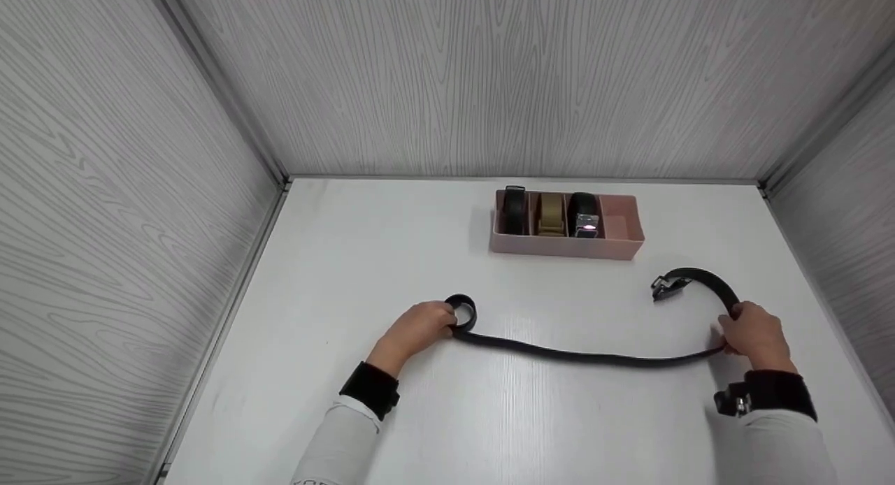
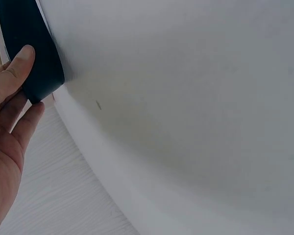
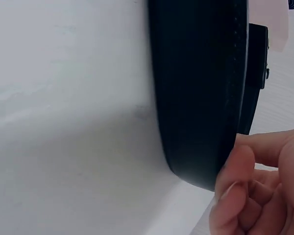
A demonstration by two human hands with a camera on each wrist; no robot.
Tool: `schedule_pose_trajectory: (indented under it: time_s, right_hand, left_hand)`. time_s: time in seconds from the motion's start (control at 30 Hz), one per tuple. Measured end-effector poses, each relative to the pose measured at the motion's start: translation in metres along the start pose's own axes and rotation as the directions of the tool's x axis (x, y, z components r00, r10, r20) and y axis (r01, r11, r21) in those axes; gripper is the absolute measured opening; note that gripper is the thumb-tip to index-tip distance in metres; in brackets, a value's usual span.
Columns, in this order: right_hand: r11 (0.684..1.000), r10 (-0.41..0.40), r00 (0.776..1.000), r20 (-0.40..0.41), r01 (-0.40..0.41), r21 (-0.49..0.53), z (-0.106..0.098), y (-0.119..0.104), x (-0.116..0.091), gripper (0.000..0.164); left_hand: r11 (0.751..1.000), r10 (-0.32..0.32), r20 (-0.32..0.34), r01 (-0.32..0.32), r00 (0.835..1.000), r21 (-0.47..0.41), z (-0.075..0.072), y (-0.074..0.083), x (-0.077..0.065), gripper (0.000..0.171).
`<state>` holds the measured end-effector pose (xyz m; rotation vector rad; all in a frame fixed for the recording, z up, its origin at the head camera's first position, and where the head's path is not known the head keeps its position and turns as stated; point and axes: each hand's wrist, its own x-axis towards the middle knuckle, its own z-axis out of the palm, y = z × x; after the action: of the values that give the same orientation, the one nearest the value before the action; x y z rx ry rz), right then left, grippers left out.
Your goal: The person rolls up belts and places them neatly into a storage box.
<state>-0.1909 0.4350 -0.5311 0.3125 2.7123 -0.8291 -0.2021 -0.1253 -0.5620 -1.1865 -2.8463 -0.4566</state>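
A black belt stretches across the white table between both hands, standing on its edge. My left hand pinches its coiled end, a small loop, between thumb and fingers; the left wrist view shows the thumb pressed on the strap. At the right, my right hand grips the strap near the buckle end, which arcs up and back to the left. The metal buckle lies at the tip of that arc. In the right wrist view, the fingers hold the lower edge of the strap.
A pink divided box stands toward the back of the table. Its compartments hold a rolled black belt, a tan belt and another black belt with a shiny buckle; the rightmost compartment is bare. Grey wood-grain panels enclose the table.
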Motion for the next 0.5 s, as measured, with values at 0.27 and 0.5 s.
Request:
schedule_pose_trajectory:
  time_s: [0.27,0.5]
  right_hand:
    - [1.0,0.016,0.995,-0.095,-0.016,0.005,0.001,0.003,0.013,0.057]
    - [0.985,0.173,0.974,-0.147,-0.174,0.006,0.003,0.012,0.007,0.043]
  left_hand:
    - [1.0,-0.011,-0.004,0.011,1.0,-0.008,0.001,-0.001,0.001,0.006]
    - [1.0,-0.025,0.0,0.025,1.0,-0.016,0.002,0.001,0.002,0.006]
